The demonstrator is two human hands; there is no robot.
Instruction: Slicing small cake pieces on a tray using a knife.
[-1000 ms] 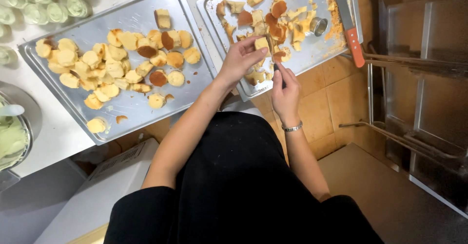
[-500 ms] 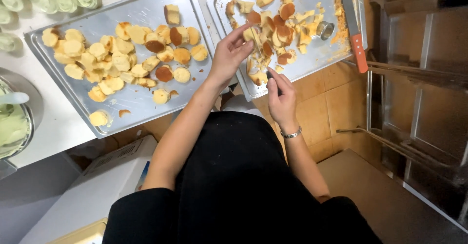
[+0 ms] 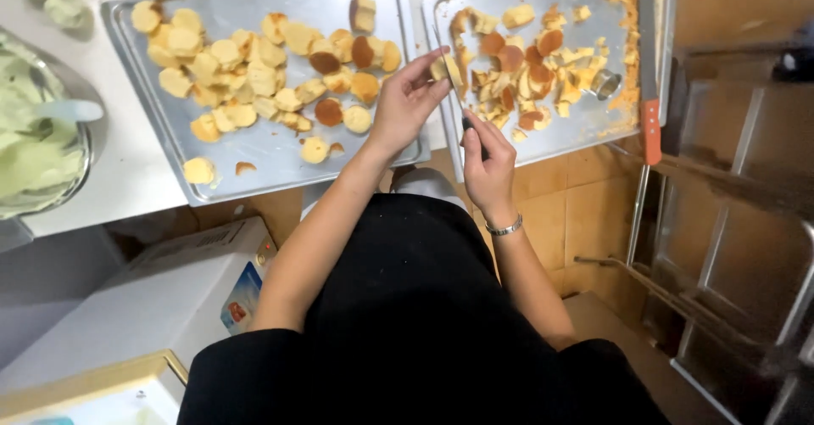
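While gripping one cake piece [image 3: 444, 69], left hand [image 3: 405, 103]; right hand [image 3: 489, 160] around a knife [image 3: 471, 128] (two trays [image 3: 254, 153]).

2 trays [image 3: 254, 170] [image 3: 593, 128], 1 bowl [image 3: 80, 166], approx. 40 cake rounds [image 3: 254, 77].

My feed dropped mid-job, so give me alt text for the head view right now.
Seen from above, the left hand holds a small round cake piece over the gap between two metal trays while the right hand grips a dark-handled knife just below it. The left tray holds pale cake rounds; the right tray holds browner trimmings.
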